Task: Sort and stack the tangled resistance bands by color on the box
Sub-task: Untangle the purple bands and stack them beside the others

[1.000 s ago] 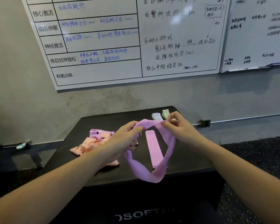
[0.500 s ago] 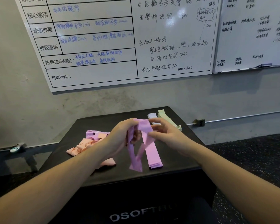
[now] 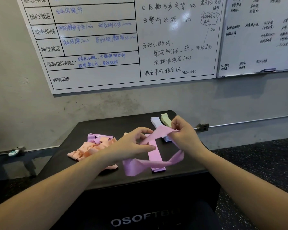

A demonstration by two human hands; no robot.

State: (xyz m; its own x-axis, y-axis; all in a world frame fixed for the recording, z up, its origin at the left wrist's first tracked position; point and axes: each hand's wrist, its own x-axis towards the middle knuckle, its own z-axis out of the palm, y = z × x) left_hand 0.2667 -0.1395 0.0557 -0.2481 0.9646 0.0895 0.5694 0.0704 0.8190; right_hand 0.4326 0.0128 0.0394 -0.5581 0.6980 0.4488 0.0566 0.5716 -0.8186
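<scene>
Head view: twisted pink band (image 3: 154,161) pinched in right hand (image 3: 184,135), draped through curled left hand (image 3: 131,145).

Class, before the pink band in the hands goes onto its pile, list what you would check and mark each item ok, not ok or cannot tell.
1. Both hands hold the pink band: left hand and right hand grip it. Ok.
2. Band flattened: it hangs as an open, twisted loop. Not ok.
3. Matching pink stack free to take it: ok.
4. Band clear of the tangled pile: ok.
5. White stack and green stack out of the way: ok.
6. Room left on the box: ok.
</scene>
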